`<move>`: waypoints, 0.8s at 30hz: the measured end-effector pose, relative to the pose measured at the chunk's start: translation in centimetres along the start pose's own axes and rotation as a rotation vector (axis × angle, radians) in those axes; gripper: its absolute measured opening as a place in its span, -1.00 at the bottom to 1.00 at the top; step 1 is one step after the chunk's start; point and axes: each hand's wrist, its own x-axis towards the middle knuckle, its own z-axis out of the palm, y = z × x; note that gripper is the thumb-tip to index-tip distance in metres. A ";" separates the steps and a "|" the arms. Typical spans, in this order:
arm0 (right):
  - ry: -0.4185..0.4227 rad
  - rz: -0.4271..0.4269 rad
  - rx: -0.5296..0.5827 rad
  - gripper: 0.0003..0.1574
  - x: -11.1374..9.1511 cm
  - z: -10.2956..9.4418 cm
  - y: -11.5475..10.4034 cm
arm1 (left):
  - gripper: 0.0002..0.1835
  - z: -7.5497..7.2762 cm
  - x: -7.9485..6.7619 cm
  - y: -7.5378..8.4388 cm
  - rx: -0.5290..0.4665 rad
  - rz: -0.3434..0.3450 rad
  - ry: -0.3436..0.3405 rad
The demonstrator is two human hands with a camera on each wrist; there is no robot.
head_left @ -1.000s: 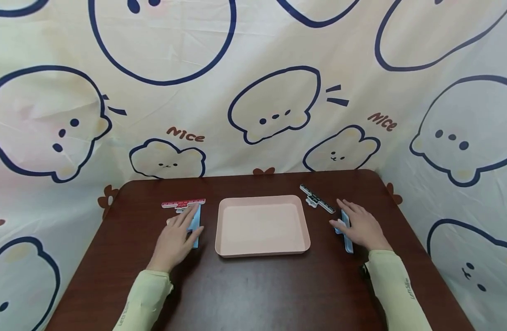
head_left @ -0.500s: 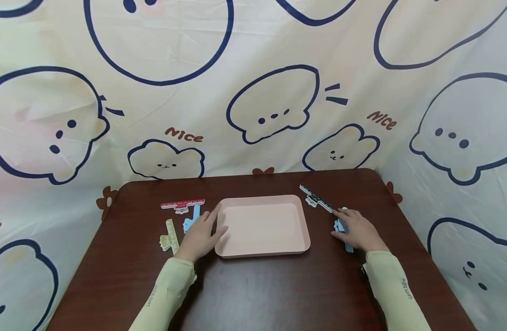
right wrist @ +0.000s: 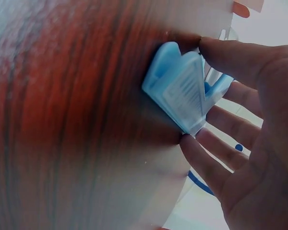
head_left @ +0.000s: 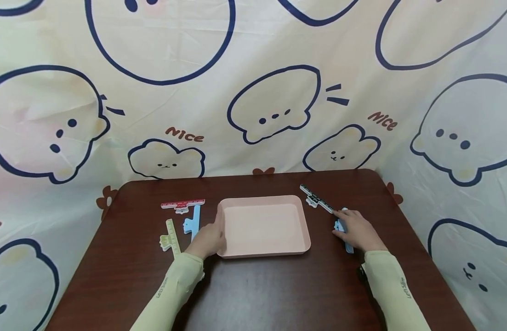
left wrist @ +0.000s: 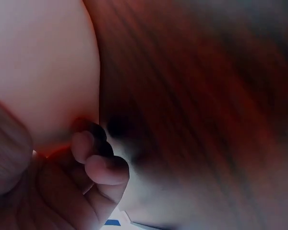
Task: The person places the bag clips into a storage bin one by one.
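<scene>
A shallow light-pink tray [head_left: 265, 225] lies mid-table. My left hand [head_left: 207, 236] grips its left rim, index finger stretched along the edge; the left wrist view shows the other fingers curled in at the tray's side. On the right, my right hand [head_left: 358, 230] rests over a blue ruler clip [right wrist: 182, 91], with fairly straight fingers and thumb spread around it and fingertips near or on the clip. The hand hides part of this clip in the head view. A black ruler clip [head_left: 317, 200] lies just beyond the right fingertips.
Left of the tray lie a red ruler clip [head_left: 183, 203], another blue ruler clip [head_left: 191, 224] and a yellow-green ruler clip [head_left: 170, 236]. The dark brown table [head_left: 270, 294] backs onto a cloth [head_left: 261, 46] printed with cartoon outlines.
My left hand has moved right, from above the left blue clip to the tray's left rim, and its fingers have closed there. My right hand has lowered slightly over its clip.
</scene>
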 end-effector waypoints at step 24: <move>0.010 0.034 0.095 -0.34 -0.2 -0.9 -0.2 | 0.04 0.3 0.1 -0.6 0.019 0.040 0.003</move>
